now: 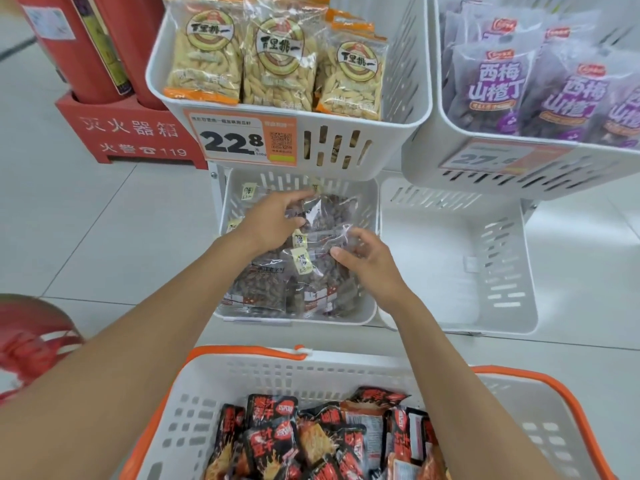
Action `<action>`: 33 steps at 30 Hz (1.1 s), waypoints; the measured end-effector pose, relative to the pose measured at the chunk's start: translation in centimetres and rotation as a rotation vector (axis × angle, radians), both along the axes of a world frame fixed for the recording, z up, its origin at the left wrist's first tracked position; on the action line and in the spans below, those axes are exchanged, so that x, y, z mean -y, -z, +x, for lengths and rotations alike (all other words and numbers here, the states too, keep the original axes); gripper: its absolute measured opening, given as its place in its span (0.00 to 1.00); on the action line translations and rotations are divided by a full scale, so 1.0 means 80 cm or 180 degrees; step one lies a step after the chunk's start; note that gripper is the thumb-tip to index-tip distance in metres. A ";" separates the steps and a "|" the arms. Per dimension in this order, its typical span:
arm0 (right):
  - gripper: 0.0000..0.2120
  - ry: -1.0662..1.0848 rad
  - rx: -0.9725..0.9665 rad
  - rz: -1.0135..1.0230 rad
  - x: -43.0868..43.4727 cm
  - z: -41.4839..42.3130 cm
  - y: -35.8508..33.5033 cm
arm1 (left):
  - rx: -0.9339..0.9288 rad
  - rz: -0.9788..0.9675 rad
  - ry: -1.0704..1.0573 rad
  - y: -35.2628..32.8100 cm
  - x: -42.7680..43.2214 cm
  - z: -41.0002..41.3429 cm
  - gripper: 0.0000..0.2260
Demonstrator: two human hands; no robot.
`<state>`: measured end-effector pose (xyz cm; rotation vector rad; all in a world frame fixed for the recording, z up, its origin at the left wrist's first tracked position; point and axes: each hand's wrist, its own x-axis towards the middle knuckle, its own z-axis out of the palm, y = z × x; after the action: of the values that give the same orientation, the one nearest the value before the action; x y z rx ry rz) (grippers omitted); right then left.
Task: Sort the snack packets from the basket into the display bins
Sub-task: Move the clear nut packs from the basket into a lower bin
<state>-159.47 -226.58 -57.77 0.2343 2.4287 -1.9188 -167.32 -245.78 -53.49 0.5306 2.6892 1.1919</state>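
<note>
Both hands reach into the lower bin, at 12 o'clock from the basket. The left hand pinches the top edge of a clear packet of brown snacks between its thumb and outstretched fingers. At its 4 o'clock, the right hand has half-curled, spread fingers touching the same wrap; whether they grip it I cannot tell. Red-black packets lie in the basket.
</note>
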 end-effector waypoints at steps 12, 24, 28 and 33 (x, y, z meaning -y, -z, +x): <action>0.11 -0.0677 0.0160 -0.0262 -0.001 -0.009 -0.011 | 0.0014 -0.0110 -0.0130 0.005 0.006 -0.004 0.16; 0.12 0.0520 -0.0323 0.0616 0.017 0.029 0.013 | -0.0883 -0.1217 0.0101 0.002 0.040 0.056 0.41; 0.24 0.0284 -0.0109 0.0861 0.033 0.044 0.008 | -0.1282 -0.2358 0.0345 0.030 0.051 0.080 0.53; 0.36 -0.0065 0.0104 0.0735 0.031 0.062 0.011 | -0.1561 -0.2624 0.0139 0.040 0.043 0.074 0.51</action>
<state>-154.50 -229.09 -58.62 0.2443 2.6179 -1.6111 -161.43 -249.21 -56.69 0.7850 3.1733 -0.1521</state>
